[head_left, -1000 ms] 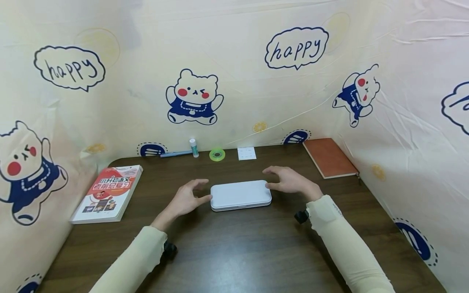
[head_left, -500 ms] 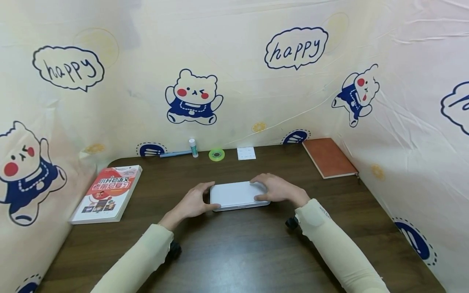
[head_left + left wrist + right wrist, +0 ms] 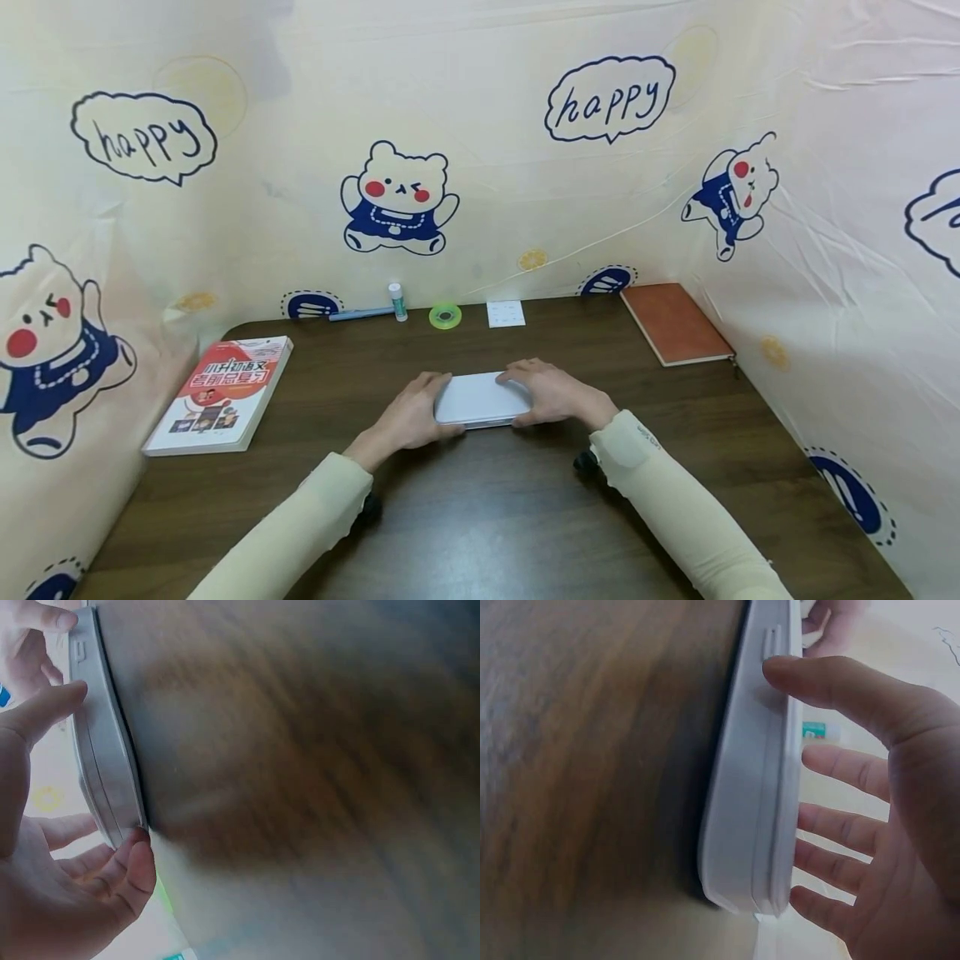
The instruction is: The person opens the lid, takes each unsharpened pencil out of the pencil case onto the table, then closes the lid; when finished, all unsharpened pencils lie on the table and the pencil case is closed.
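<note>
A flat white pencil case (image 3: 478, 400) with rounded corners lies on the dark wooden table (image 3: 480, 517), its long side facing me and its lid closed. My left hand (image 3: 409, 414) grips its left end, thumb on the front side and fingers curled round the end toward its lower edge in the left wrist view. From the right, my right hand (image 3: 552, 393) holds the case, thumb on the front side beside the latch (image 3: 771, 643) and fingers along the far edge. Both ends of the case are partly hidden by the hands in the head view.
At the back stand or lie a blue pen (image 3: 362, 314), a glue stick (image 3: 398, 302), a green tape roll (image 3: 446, 317) and a white paper square (image 3: 506, 313). A textbook (image 3: 221, 396) is on the left, a brown notebook (image 3: 675, 322) at back right. Printed sheeting surrounds the table.
My right hand has come in leftward and now holds the pencil case. My left hand has moved right onto its left end. The case itself has barely shifted.
</note>
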Demonstrator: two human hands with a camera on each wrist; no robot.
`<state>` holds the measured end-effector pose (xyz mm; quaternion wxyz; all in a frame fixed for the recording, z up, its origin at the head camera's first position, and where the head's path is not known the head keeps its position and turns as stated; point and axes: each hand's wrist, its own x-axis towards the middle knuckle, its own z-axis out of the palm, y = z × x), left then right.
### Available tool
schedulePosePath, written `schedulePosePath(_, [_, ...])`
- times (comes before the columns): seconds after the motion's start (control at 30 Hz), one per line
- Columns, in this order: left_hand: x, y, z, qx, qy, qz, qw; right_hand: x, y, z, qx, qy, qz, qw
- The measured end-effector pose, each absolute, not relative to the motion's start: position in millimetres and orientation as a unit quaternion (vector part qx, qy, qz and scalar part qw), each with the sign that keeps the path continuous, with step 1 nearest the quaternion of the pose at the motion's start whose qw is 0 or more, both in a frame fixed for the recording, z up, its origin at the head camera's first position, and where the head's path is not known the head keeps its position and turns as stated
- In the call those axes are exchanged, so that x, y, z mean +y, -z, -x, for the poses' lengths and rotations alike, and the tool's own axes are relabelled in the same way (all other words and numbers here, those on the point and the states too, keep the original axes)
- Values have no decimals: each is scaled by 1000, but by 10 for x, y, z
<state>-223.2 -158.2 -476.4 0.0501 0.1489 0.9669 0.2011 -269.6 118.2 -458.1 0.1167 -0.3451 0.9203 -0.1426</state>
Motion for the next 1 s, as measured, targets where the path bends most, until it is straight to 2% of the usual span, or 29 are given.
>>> schedulePosePath(0.67, [-1481, 4790, 2278, 975, -154, -156, 37, 1058, 4632, 2695, 920, 132, 361, 80])
schedulePosePath(1.0, [-1483, 4794, 2297, 973, -153, -171, 30, 1049, 4625, 2693, 921, 123, 361, 79])
